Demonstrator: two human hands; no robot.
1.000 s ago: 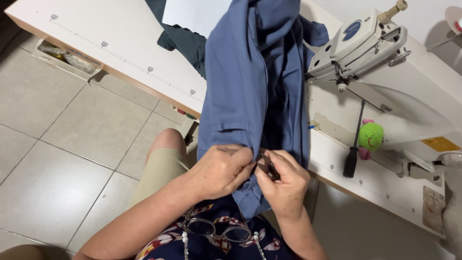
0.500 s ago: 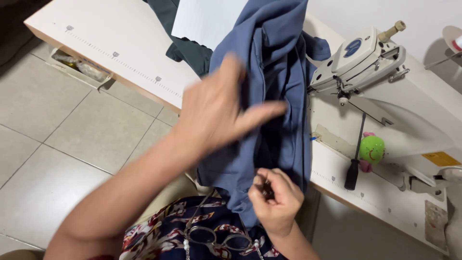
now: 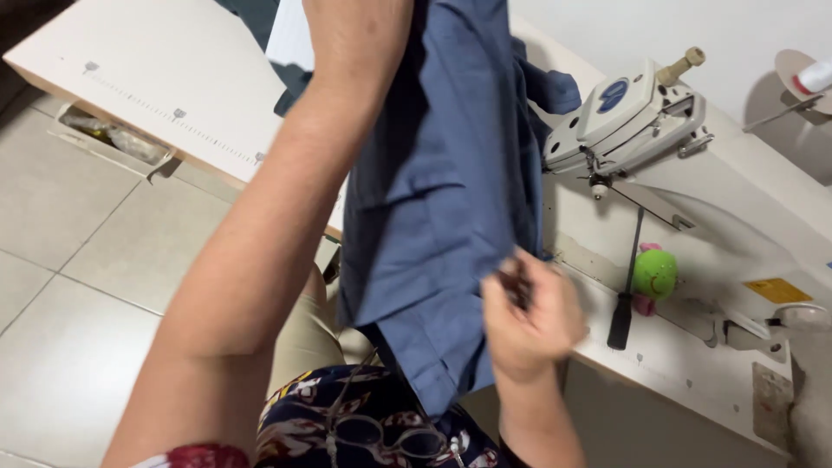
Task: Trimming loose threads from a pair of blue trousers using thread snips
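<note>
A blue garment [image 3: 442,191] hangs from the sewing table [image 3: 165,78] down onto my lap. My left arm stretches up across it; my left hand [image 3: 360,22] is mostly cut off by the top edge, so its grip is hidden. My right hand [image 3: 533,325] sits at the garment's right edge, near the table front, with its fingers closed on a small dark tool [image 3: 516,282]. The tool is blurred and its kind is unclear.
A white sewing machine [image 3: 633,113] stands on the table at right. In front of it lie a green ball-shaped pincushion [image 3: 654,273] and a black-handled screwdriver [image 3: 626,299]. A drawer tray [image 3: 113,143] hangs under the table's left end. Glasses [image 3: 373,429] dangle at my chest. Tiled floor [image 3: 69,312] at left.
My left hand left the garment's lower hem and swept up over the fabric, passing out of the top of the view. My right hand stayed low, still holding the small tool.
</note>
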